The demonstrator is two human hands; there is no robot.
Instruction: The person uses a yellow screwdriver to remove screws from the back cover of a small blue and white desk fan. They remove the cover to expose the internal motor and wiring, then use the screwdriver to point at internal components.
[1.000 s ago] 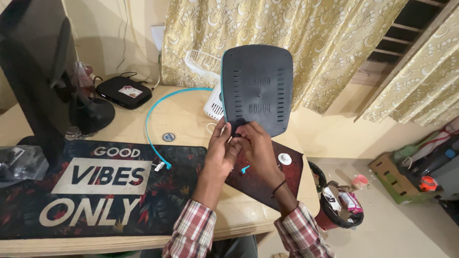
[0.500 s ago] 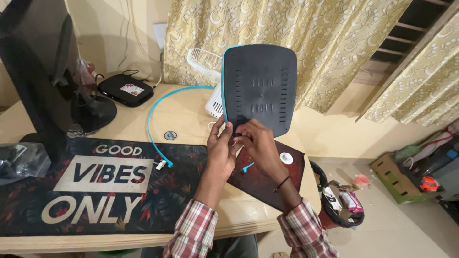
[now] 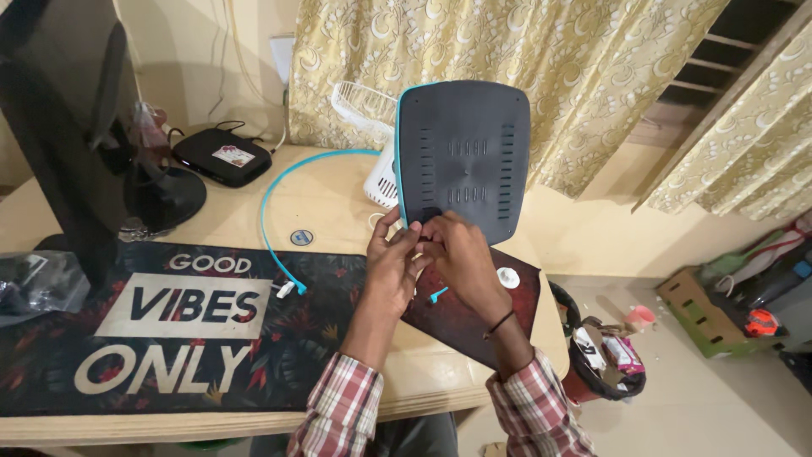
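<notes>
Your left grip [image 3: 391, 264] is pinching the dark vented panel's [image 3: 463, 156] lower edge, upright above the worktop [image 3: 330, 199], while your right grip [image 3: 457, 258] is now closing back onto that corner, steadying it.

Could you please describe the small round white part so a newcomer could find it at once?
Start at the wooden desk and go to its right end, where a dark red mat lies. The round white part sits near that mat's far corner, right of the right hand, the only white disc there.

White fan [image 3: 372, 148] crowds behind; mat [image 3: 169, 330] lies open.
</notes>
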